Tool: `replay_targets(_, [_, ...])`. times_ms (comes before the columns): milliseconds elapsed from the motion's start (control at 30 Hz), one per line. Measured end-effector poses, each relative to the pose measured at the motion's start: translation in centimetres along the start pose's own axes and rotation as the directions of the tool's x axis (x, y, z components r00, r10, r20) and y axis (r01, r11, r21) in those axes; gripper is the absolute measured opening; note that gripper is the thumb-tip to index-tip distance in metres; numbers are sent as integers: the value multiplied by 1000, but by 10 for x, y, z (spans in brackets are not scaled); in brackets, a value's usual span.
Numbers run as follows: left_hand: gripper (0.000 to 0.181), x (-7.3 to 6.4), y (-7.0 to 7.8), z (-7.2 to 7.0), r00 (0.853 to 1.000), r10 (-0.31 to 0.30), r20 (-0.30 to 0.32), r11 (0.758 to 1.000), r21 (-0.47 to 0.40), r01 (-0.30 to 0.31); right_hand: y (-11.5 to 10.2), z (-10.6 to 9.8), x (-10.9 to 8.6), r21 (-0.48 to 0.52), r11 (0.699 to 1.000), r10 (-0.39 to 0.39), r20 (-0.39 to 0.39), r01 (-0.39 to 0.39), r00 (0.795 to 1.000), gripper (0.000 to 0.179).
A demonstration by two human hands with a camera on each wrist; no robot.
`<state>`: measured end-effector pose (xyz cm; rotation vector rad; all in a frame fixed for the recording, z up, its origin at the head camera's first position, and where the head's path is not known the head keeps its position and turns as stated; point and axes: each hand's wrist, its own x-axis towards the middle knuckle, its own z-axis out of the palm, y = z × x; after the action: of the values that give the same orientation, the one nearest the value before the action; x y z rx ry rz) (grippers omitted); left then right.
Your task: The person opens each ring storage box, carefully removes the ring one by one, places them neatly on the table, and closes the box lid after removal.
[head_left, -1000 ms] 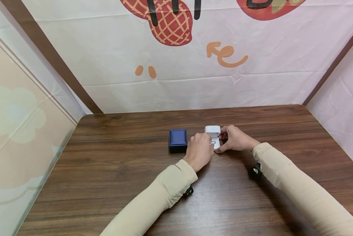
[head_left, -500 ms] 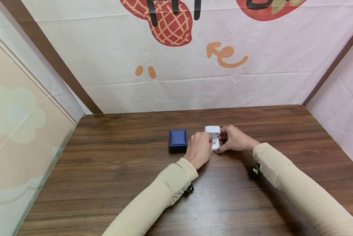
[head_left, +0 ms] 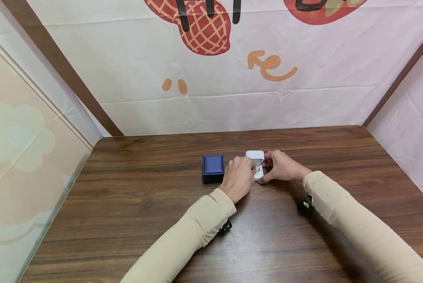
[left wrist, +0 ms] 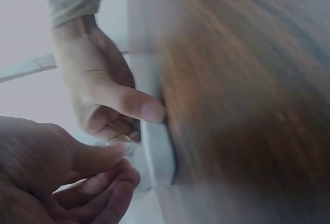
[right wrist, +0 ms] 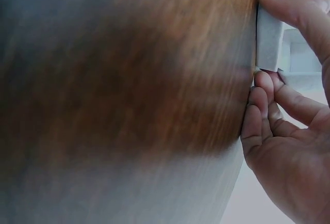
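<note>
A small white ring box (head_left: 255,156) stands with its lid raised in the head view. My right hand (head_left: 285,167) grips its base from the right, thumb at the front corner and fingers behind. In the right wrist view, thumb and fingertips sit at opposite ends of the box wall (right wrist: 269,38). My left hand (head_left: 237,177) reaches in from the left, partly covering the box. The left wrist view shows a thin gold-coloured ring (left wrist: 119,138) at the tips of the left thumb and forefinger, which pinch it just over the box's insert.
A dark blue jewellery box (head_left: 213,165), lid down, sits just left of my left hand. Both boxes rest toward the back of the brown wood-grain table (head_left: 154,220). A white printed cloth (head_left: 133,78) hangs behind the table's far edge.
My left hand has shifted slightly and its fingertips have moved about at the box's insert, with the ring's position and angle changing. The right hand and both boxes stay put.
</note>
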<state>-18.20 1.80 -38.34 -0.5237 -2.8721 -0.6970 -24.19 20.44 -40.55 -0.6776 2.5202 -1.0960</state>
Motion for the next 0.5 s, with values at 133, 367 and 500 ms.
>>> replay_targets(133, [12, -3, 3, -10, 1000, 0, 23, 1000, -21, 0, 0, 0, 0, 13, 1000, 3, 7, -3, 1000, 40])
replay_targets(367, [11, -9, 7, -19, 994, -5, 111, 998, -60, 12, 1, 0, 0, -6, 1000, 5, -4, -5, 1000, 41])
replay_targets(500, [20, -13, 7, -16, 977, 3, 213, 995, -97, 18, 1, -1, 0, -18, 1000, 0, -2, 0, 1000, 41])
